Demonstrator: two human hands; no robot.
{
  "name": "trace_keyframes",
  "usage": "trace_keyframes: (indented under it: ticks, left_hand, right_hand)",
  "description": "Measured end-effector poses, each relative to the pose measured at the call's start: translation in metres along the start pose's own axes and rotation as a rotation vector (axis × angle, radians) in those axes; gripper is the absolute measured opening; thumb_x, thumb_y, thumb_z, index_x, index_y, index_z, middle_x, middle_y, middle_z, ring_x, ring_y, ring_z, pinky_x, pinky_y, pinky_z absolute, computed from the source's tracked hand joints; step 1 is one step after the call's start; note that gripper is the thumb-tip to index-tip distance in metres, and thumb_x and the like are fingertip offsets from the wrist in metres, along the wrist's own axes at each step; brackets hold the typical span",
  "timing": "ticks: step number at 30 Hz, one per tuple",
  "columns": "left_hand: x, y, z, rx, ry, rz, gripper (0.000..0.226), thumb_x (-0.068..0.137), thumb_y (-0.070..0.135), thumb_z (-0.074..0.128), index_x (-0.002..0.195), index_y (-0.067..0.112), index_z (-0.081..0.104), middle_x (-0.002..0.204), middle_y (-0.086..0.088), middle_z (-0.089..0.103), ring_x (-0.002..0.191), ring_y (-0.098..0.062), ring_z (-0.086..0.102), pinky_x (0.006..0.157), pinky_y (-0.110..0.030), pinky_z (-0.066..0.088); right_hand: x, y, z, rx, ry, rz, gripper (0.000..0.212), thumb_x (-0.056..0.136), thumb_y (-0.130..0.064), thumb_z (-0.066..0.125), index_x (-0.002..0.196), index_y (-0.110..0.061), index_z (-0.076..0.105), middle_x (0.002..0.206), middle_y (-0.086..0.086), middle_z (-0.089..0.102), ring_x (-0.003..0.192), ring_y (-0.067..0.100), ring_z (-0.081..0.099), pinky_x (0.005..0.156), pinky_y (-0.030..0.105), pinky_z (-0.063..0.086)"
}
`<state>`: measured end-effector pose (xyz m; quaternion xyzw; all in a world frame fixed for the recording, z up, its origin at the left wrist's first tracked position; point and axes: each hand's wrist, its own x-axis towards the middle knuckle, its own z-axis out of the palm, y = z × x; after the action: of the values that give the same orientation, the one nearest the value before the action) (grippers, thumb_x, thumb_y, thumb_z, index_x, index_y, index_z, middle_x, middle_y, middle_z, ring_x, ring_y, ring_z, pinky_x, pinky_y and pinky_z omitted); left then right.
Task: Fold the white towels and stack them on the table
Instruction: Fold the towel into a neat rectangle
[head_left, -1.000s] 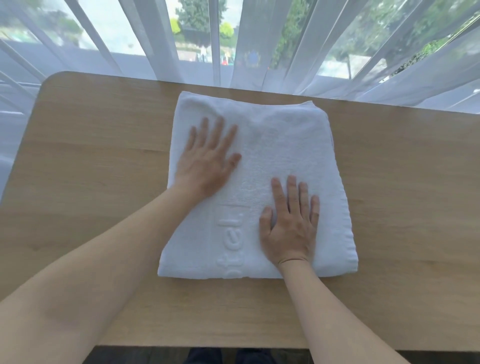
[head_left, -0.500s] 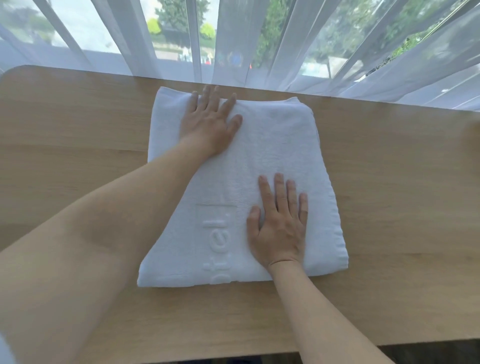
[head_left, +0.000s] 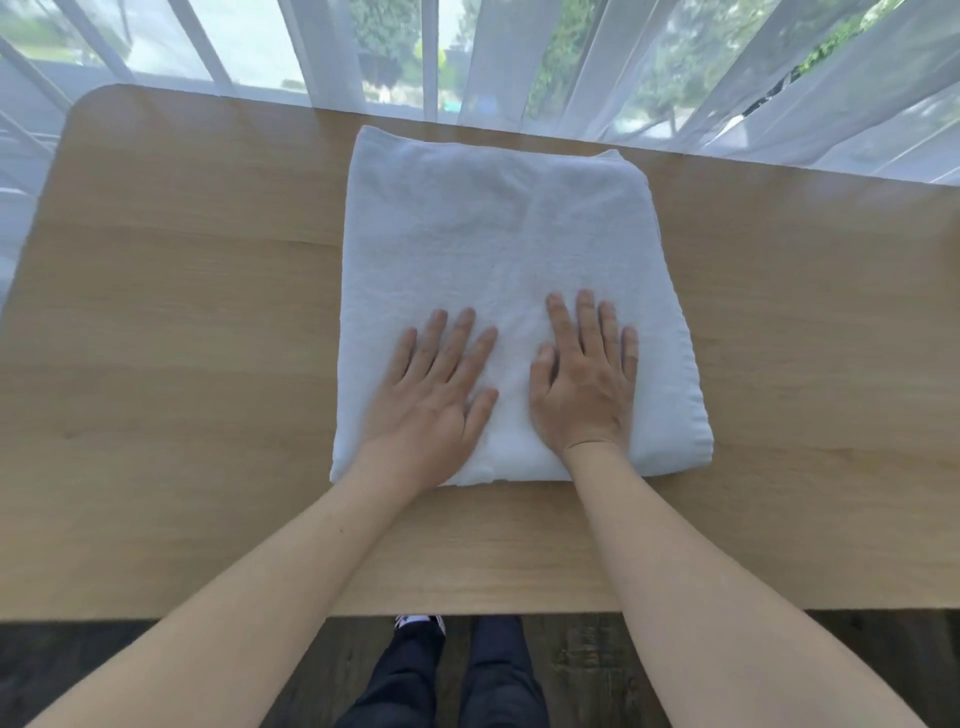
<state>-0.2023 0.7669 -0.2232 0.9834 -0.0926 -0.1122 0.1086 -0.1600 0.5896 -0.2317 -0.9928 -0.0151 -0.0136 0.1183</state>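
One folded white towel (head_left: 498, 234) lies flat on the wooden table (head_left: 182, 338), its far edge close to the curtain. Both my hands rest palm down on its near half, side by side. My left hand (head_left: 431, 395) lies on the near left part with fingers spread. My right hand (head_left: 584, 384) presses the near middle, fingers apart. Neither hand grips the cloth. The embossed lettering on the towel is hidden under my hands.
Sheer white curtains (head_left: 519, 62) hang along the table's far edge in front of a window. Bare wood stretches left and right of the towel. The table's near edge (head_left: 467, 613) is just above my legs and the dark floor.
My left hand slid back from the towel's far edge to the near part, beside my right hand. The right hand stayed roughly in place. The view shifted slightly.
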Motion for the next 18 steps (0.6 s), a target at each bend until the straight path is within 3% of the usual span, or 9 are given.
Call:
trace_keyframes:
  ticks: [7,10,13,16,18]
  left_hand:
    - [-0.069,-0.017,0.008,0.048,0.040,0.039,0.063,0.104,0.055,0.011,0.161,0.028,0.014,0.168,0.003,0.011,0.156,-0.021,0.005,0.125,-0.046,0.004]
    - [-0.088,-0.025,0.012,0.056,0.041,0.081,0.067,0.102,0.061,0.022,0.161,0.029,0.018,0.168,0.004,0.015,0.155,-0.024,0.009,0.125,-0.047,0.004]
    - [-0.098,-0.024,0.011,0.078,0.038,0.072,0.076,0.096,0.064,0.033,0.161,0.027,0.019,0.168,0.001,0.016,0.155,-0.033,0.011,0.124,-0.054,0.006]
    - [-0.092,-0.018,0.004,0.070,0.101,0.078,0.070,0.092,0.058,0.040,0.150,0.020,0.047,0.156,-0.008,0.044,0.144,-0.042,0.037,0.118,-0.059,0.027]
    - [-0.084,-0.018,-0.001,0.071,0.183,0.123,0.060,0.086,0.052,0.061,0.136,0.017,0.063,0.140,-0.010,0.061,0.129,-0.045,0.054,0.106,-0.058,0.044]
  right_hand:
    - [-0.016,-0.003,-0.013,0.024,-0.081,0.045,0.055,0.105,-0.036,0.032,0.158,-0.025,0.024,0.166,0.006,0.019,0.155,0.022,0.009,0.125,0.045,0.000]
    - [-0.039,0.001,-0.022,0.033,-0.196,-0.005,0.057,0.104,-0.047,0.027,0.159,-0.034,0.018,0.168,0.003,0.007,0.155,0.022,-0.001,0.123,0.048,-0.008]
    - [-0.068,0.005,-0.026,-0.028,-0.315,-0.124,0.068,0.096,-0.068,0.010,0.158,-0.042,0.001,0.168,-0.007,-0.011,0.153,0.021,-0.019,0.121,0.051,-0.015]
    - [-0.090,0.010,-0.029,-0.123,-0.377,-0.220,0.085,0.086,-0.083,0.006,0.156,-0.040,-0.017,0.163,-0.012,-0.025,0.149,0.023,-0.030,0.119,0.052,-0.019]
    - [-0.094,0.013,-0.031,-0.175,-0.367,-0.260,0.086,0.090,-0.075,0.023,0.155,-0.039,-0.021,0.163,-0.011,-0.025,0.151,0.026,-0.023,0.120,0.053,-0.015]
